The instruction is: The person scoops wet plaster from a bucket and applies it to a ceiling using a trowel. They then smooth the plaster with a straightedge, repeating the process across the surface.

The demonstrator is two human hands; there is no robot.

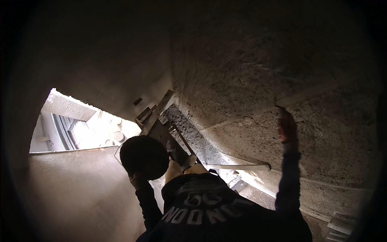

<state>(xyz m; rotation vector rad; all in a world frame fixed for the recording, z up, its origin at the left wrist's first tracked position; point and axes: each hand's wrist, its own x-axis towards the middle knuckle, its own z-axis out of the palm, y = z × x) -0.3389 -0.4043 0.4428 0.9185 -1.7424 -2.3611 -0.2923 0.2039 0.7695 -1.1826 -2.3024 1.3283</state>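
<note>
A co-worker (pixel 209 201) reaches up to a rough concrete ceiling (pixel 250 68).

Dim rough concrete wall (pixel 250 60); bright opening (pixel 80 129).

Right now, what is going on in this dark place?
A person in a dark jacket stands close to a rough concrete wall. One raised hand touches the wall; the other hand is up near the head. Metal bars lean in the corner. Light comes through an opening on the left. The wearer's own hands are not in view.
</note>
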